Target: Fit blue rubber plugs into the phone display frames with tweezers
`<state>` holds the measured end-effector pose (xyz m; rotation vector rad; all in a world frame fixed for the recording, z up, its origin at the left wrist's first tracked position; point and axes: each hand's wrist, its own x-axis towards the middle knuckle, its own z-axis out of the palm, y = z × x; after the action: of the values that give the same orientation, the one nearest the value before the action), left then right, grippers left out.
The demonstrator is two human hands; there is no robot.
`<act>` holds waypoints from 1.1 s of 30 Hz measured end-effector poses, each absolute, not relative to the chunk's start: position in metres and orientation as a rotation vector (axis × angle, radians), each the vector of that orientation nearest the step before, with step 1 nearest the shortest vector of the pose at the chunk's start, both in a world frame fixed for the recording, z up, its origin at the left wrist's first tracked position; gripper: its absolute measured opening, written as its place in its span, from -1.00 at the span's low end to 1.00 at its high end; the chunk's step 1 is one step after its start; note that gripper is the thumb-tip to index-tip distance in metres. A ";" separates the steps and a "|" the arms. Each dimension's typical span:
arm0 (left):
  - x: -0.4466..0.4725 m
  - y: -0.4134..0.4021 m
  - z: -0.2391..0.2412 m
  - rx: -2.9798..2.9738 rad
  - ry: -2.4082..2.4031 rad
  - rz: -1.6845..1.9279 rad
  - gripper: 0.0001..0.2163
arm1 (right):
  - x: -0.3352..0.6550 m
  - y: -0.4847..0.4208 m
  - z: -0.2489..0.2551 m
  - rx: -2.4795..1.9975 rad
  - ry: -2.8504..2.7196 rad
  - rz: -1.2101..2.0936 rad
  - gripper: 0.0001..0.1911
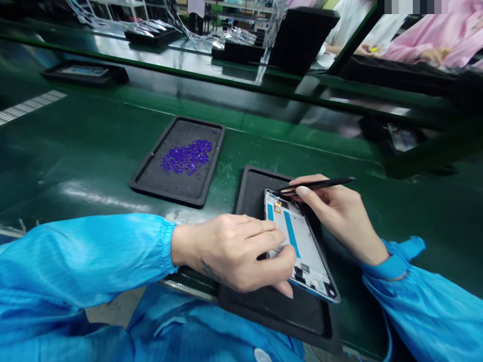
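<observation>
An opened phone frame [307, 246], silver with two blue strips and a small gold flex piece, rests tilted over a black tray [249, 188]. My left hand [241, 251] grips the phone frame by its left edge, fingers lying over the inner face and thumb beneath. Between the fingers of my right hand [335, 211] is a pair of black tweezers [324, 184]. Their tips reach the top end of the frame, near a dark part; whether they pinch anything is too small to tell.
Left of the phone lies another black tray [147, 183] with many tiny purple pieces [188, 157]. A further tray [85, 74] holding a phone part sits farther back on the green bench [94, 130]. Beyond a raised ledge are cables and people in pink and white.
</observation>
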<state>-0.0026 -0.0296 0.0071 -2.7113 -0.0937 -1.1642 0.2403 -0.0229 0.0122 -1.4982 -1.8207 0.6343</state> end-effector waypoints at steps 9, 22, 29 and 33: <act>-0.004 -0.052 -0.013 -2.961 -0.228 -0.766 -0.58 | 0.236 -0.023 0.011 -1.381 -1.485 0.917 -0.67; -0.011 -0.059 0.004 -2.974 0.142 -0.552 -0.61 | 0.247 -0.016 0.017 -1.250 -1.401 0.727 -0.59; -0.019 -0.069 -0.003 -2.917 -0.041 -0.300 -0.75 | 0.264 -0.036 0.035 -1.159 -1.394 0.571 -0.68; -0.009 -0.041 0.006 -2.863 -0.194 -0.085 -0.75 | 0.272 -0.053 0.039 -1.144 -1.406 0.434 -0.71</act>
<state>-0.0087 -0.0411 0.0058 -2.8632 -0.1943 -0.0847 0.2719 -0.0534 0.0395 -1.1441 -1.4057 0.4345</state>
